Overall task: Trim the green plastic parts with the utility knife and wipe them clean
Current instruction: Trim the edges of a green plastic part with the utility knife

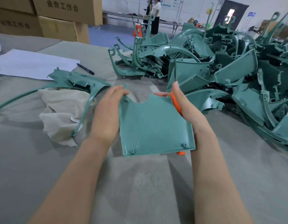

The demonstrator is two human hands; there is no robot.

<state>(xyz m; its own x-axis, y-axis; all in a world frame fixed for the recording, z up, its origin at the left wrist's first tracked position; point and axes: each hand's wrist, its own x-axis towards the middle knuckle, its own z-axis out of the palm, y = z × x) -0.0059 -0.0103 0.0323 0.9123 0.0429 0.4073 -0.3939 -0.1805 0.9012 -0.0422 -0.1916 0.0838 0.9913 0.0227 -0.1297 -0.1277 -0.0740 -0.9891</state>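
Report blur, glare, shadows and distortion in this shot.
Head view: soft, even light, faint shadows under the panel and cloth; mild sheen on the pile; knife sharp, fingertips of the left hand slightly smeared; wide-angle bending tilts the boxes; far room soft.

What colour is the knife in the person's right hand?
Bright orange; the head view shows the knife in the right hand, against the green panel.

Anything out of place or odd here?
Two small things. The cloth lies pinned under a green frame part, not free. The right hand grips the orange knife against the green panel it shares with the left hand. Whether the blade is out is hidden.
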